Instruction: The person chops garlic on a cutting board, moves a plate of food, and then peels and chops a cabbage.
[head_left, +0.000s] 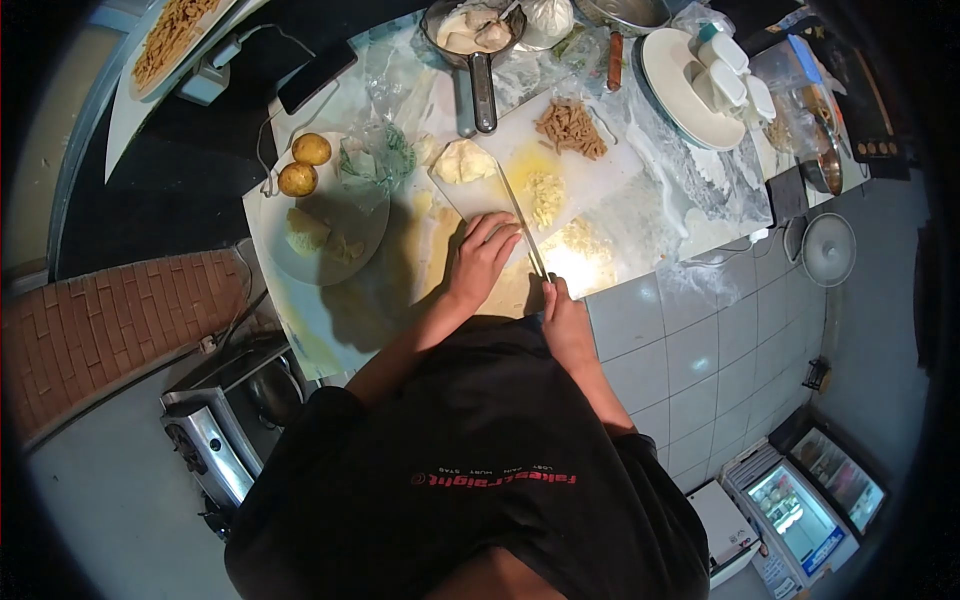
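The desk (640, 240) supports a white cutting board (617, 165). The knife (520, 215) lies across it, handle toward the desk's near edge. Left hand (485, 258): fingers bent, close together beside the blade; contents hidden. Right hand (563, 310): closed around the handle. Chopped pale-yellow pieces (545, 197): right of the blade.
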